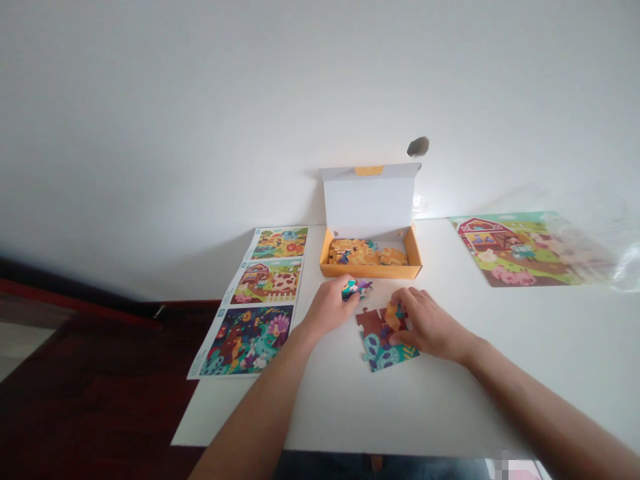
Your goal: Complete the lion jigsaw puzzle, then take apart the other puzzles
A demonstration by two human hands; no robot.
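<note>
My left hand point(334, 305) is closed on a small jigsaw puzzle piece point(354, 288) with teal, white and purple print, held just in front of the box. Several joined puzzle pieces point(373, 333) lie on the table, printed in brown, orange and teal with large round leaves. My right hand point(425, 323) grips this joined section from its right side, thumb on the lower part and fingers curled at the top. The hand covers the section's right edge, so whether a separate piece is in those fingers cannot be made out.
An open yellow box point(370, 271) with loose puzzle pieces point(355, 253) stands against the wall. On the left lies a picture sheet point(250, 300) with three scenes. A farm picture point(510, 250) lies at right, beside clear plastic point(625, 267). The white table point(340, 407) ends near my body.
</note>
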